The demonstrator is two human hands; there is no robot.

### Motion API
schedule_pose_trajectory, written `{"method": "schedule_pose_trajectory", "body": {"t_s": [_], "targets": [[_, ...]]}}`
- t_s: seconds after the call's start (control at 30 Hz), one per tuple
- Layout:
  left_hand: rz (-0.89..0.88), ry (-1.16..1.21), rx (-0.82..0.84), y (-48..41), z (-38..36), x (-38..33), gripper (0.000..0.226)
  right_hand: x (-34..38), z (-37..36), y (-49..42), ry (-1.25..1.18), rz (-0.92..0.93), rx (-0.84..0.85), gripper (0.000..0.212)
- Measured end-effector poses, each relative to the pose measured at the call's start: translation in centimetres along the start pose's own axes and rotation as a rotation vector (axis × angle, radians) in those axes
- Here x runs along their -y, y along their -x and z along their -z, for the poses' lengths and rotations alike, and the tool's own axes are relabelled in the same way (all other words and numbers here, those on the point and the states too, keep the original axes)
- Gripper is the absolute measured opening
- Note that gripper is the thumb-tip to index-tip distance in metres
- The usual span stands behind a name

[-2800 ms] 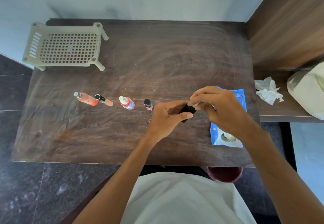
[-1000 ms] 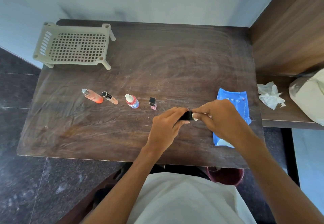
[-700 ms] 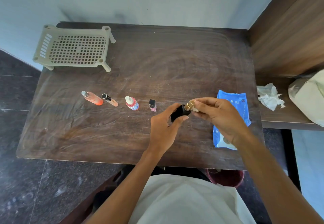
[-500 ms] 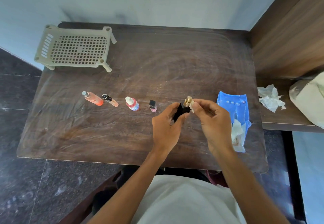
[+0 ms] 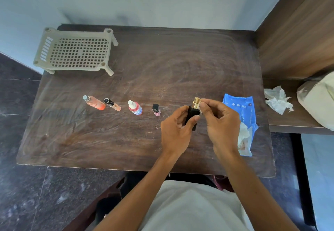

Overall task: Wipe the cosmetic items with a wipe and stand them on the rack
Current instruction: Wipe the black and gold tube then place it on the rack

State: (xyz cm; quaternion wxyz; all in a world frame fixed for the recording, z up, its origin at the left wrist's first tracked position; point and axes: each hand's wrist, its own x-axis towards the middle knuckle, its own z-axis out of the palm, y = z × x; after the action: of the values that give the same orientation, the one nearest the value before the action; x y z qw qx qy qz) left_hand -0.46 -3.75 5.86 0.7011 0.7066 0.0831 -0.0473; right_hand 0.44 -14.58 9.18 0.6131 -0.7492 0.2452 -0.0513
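My left hand [image 5: 176, 131] grips a small black bottle [image 5: 192, 115] with a gold top, held upright above the table. My right hand [image 5: 219, 122] pinches a bit of white wipe [image 5: 200, 105] against the gold top. In a row to the left stand an orange spray bottle [image 5: 94, 103], a thin peach tube [image 5: 112, 104] with a black cap, a red and blue dropper bottle [image 5: 135, 108] and a small pink nail polish [image 5: 156, 109]. The beige plastic rack [image 5: 75, 52] stands at the far left corner with nothing on it.
A blue wipes pack [image 5: 244, 120] lies open right of my hands, a white wipe sticking out. On a lower wooden shelf to the right lie a crumpled used wipe [image 5: 277, 99] and a pale bag [image 5: 319, 99]. A wooden panel rises along the right side.
The black bottle was turned from lying sideways to upright, exposing its gold top. My right hand moved from the bottle's end to rubbing the gold top with the wipe.
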Motion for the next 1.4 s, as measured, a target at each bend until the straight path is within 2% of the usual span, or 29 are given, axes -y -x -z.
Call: {"method": "schedule_pose_trajectory", "body": {"t_s": [0.1, 0.3, 0.53, 0.7, 0.9, 1.0, 1.13, 1.23, 1.3, 1.4], "targets": [[0.003, -0.011, -0.015, -0.1, 0.1, 0.0, 0.03, 0.0, 0.0, 0.3, 0.034, 0.04, 0.008, 0.01], [0.009, -0.035, 0.017, 0.2, 0.4, 0.5, 0.035, 0.1, 0.0, -1.5, 0.077, -0.017, 0.118, 0.012], [0.036, -0.002, -0.015, -0.2, 0.3, 0.2, 0.03, 0.4, 0.5, -0.2, 0.043, 0.029, 0.109, 0.013], [0.13, 0.164, -0.082, -1.0, 0.8, 0.4, 0.033, 0.5, 0.4, 0.5, 0.013, 0.049, 0.102, 0.013], [0.123, 0.318, -0.018, -1.1, 0.9, -0.5, 0.034, -0.7, -0.7, 1.4, 0.305, 0.263, 0.061, 0.019], [0.111, 0.346, 0.008, -1.4, 1.5, -0.5, 0.042, -1.5, -0.6, 1.7, 0.31, 0.239, 0.07, 0.019], [0.14, 0.33, 0.08, -1.6, 1.7, -0.3, 0.035, -0.2, -1.0, 1.1, 0.24, 0.242, 0.043, 0.018], [0.142, 0.34, 0.094, -1.6, 1.7, -0.3, 0.038, 1.3, -1.5, 0.2, 0.244, 0.283, 0.057, 0.019], [0.131, 0.344, 0.093, -1.7, 1.9, -0.4, 0.04, 1.5, -1.4, -0.2, 0.274, 0.281, 0.094, 0.02], [0.121, 0.313, 0.123, -1.6, 2.3, -0.5, 0.039, 1.0, -0.8, -0.9, 0.302, 0.175, 0.218, 0.024]]}}
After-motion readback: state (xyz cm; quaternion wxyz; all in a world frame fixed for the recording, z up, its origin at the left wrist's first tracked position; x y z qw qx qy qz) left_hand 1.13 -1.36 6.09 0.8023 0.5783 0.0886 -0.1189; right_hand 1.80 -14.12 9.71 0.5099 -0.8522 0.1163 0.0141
